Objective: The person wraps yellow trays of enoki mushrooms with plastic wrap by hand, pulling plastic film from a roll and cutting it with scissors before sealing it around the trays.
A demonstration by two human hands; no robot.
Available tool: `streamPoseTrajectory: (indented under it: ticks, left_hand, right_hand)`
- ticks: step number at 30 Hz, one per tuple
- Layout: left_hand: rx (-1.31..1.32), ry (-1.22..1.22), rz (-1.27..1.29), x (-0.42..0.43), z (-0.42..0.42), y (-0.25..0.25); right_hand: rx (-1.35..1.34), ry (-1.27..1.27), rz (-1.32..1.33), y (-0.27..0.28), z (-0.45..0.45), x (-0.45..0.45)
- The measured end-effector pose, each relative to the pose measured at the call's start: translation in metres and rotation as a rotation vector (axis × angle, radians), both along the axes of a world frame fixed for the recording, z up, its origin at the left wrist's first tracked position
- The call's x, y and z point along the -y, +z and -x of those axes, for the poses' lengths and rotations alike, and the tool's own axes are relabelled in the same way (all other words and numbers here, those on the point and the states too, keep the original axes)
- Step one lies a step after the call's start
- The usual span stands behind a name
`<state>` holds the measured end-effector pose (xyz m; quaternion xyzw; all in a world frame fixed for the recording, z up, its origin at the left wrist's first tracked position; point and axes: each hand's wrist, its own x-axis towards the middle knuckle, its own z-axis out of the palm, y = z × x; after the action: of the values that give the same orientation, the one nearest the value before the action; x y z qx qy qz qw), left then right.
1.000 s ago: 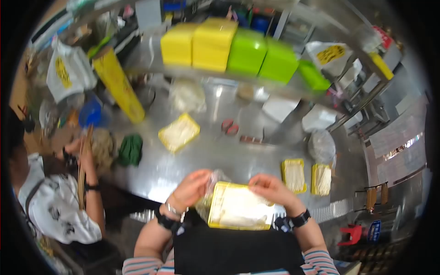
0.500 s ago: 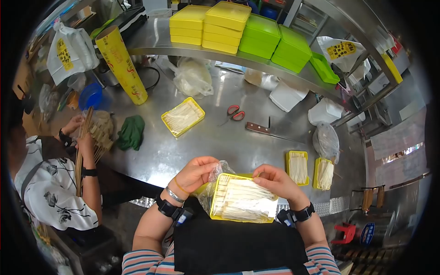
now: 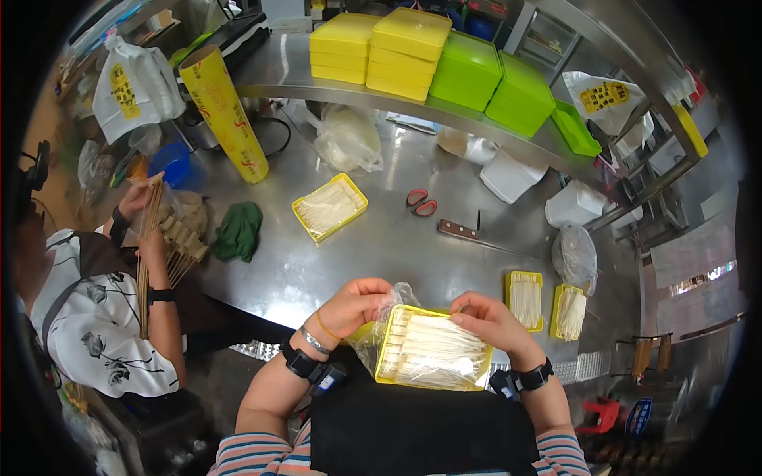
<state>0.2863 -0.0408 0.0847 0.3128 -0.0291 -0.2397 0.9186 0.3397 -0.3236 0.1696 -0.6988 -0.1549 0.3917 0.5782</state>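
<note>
A yellow tray (image 3: pixel 386 344) of long white enoki mushrooms (image 3: pixel 440 349) is tilted toward me at the table's front edge, above my black apron. Clear plastic film (image 3: pixel 403 296) covers it and bunches up at its left corner. My left hand (image 3: pixel 355 308) is closed, pinching that gathered film between thumb and fingers. Gripping the tray's far right edge is my right hand (image 3: pixel 492 321), with its thumb on top and other fingers partly hidden behind.
On the steel table (image 3: pixel 317 266) are a filled tray (image 3: pixel 329 208), red-handled scissors (image 3: pixel 421 203), a knife (image 3: pixel 459 229), a green cloth (image 3: pixel 237 232) and two more trays (image 3: pixel 525 301) at right. A film roll (image 3: pixel 225 115) stands back left. A co-worker (image 3: pixel 103 317) holds skewers (image 3: pixel 148 262).
The whole view has shifted slightly, so things sit a little further right. My hands keep the same hold on film and tray. At left, the co-worker's upper hand has moved up along the skewers.
</note>
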Motion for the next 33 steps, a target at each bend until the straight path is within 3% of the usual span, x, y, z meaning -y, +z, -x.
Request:
streamPoseTrajectory:
  ticks: [6, 8, 12, 14, 20, 22, 25, 33]
  left_hand:
    - [-0.022, 0.179, -0.055, 0.0, 0.0, 0.016]
    - [0.253, 0.393, -0.636, -0.006, 0.001, 0.023]
    - [0.363, 0.455, -0.798, -0.018, 0.004, 0.038]
    - [0.144, 0.393, -0.541, -0.021, 0.006, 0.031]
    - [0.051, 0.436, -0.516, -0.002, 0.023, 0.031]
    - [-0.068, 0.422, -0.185, 0.006, 0.021, 0.023]
    - [-0.106, 0.419, 0.028, 0.013, 0.015, 0.02]
    - [-0.056, 0.351, 0.104, 0.018, 0.007, 0.023]
  right_hand:
    - [-0.007, -0.002, 0.01, 0.0, -0.001, -0.002]
    - [-0.021, -0.01, 0.002, -0.004, 0.002, -0.001]
    - [-0.029, -0.047, -0.035, -0.004, 0.002, -0.003]
    - [-0.045, -0.05, -0.051, -0.002, 0.002, -0.004]
    - [-0.039, -0.06, -0.013, -0.005, 0.001, -0.003]
    - [-0.03, -0.034, 0.008, -0.004, -0.001, -0.001]
    - [0.029, -0.014, -0.027, -0.017, -0.004, 0.0]
    - [-0.045, -0.017, -0.015, -0.007, -0.001, 0.003]
